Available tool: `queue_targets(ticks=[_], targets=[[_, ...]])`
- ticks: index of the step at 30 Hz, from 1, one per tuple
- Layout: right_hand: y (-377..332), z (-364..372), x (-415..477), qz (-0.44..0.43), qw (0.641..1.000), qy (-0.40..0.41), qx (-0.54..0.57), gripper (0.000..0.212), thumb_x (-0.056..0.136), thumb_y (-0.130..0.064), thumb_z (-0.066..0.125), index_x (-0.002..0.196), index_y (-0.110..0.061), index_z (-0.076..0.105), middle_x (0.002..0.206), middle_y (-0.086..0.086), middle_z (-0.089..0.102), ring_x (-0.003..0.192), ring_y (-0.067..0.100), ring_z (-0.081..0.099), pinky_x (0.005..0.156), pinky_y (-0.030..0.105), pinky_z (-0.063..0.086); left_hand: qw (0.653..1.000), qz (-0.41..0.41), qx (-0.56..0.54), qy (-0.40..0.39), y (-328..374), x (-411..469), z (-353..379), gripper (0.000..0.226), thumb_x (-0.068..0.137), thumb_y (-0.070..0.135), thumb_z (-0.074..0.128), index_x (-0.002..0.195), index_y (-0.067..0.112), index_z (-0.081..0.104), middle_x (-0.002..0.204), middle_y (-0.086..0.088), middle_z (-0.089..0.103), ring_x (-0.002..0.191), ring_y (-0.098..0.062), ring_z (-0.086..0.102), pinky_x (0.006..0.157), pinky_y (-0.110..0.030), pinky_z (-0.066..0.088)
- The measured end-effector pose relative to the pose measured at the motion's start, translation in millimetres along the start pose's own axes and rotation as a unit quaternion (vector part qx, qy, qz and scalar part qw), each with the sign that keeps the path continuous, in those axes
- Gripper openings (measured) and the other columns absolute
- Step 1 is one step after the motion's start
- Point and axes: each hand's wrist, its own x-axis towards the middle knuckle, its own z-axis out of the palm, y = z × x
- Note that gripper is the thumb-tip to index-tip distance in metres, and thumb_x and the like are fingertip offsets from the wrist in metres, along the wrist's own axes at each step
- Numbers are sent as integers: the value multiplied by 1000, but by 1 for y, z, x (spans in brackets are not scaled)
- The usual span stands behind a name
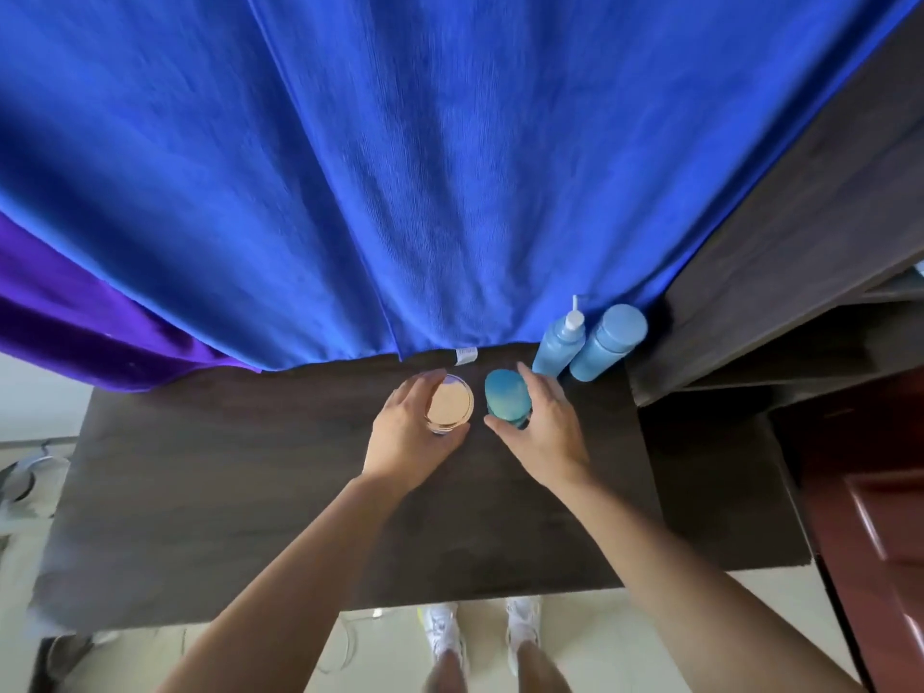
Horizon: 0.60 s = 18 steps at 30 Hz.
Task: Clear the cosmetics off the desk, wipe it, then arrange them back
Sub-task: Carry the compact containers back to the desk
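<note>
Dark table [250, 467] below a blue curtain [400, 167] carries 2 blue bottles [607, 345] at back right, my left grip [405, 432] holds a peach-lidded jar [450, 405], my right grip [545, 427] a teal-capped jar [506, 395]: clearing or rearranging, I judge, is unfinished.

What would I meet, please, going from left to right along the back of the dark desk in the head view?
The round clear jar with a peach lid in the left hand → teal-lidded jar in the right hand → light blue pump bottle → light blue capped bottle.
</note>
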Motion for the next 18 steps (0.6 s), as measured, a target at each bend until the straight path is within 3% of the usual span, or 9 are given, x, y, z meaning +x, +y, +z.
queue_targets(ticks=[3,9,13,15,18], targets=[[6,12,13,6,1000,-1,-5,81,81,-30,84,148,-6,46,139,11,53,129,24,51,101,11,26,1000,6,-9,-21,-13,15,10,67,70,30,83,130,29,55,127,13,61,114,-12,59,99,-33,48],[14,26,29,-8,1000,4,-18,79,85,-24,81,149,0,41,141,16,50,134,27,48,109,11,22,998,-5,-25,-62,-30,41,28,67,69,23,83,129,28,53,119,11,59,108,-15,59,93,-26,46],[16,31,38,-6,1000,5,-26,80,87,-21,79,151,0,37,147,15,46,139,27,44,108,8,19,997,2,-27,-71,-36,54,34,67,74,30,83,133,26,53,128,7,59,116,-14,56,96,-21,42],[14,31,37,-9,999,4,-33,85,88,-22,77,155,-2,29,157,14,35,146,25,34,108,6,15,996,5,-17,-82,-34,57,33,70,78,33,81,140,26,50,141,4,53,127,-15,51,103,-22,39],[5,25,18,-25,998,-12,-63,97,90,-28,73,161,-10,9,168,9,10,155,20,12,114,19,22,996,22,42,-82,-23,47,24,77,83,32,76,151,25,40,157,-3,37,145,-22,33,115,-35,32]])
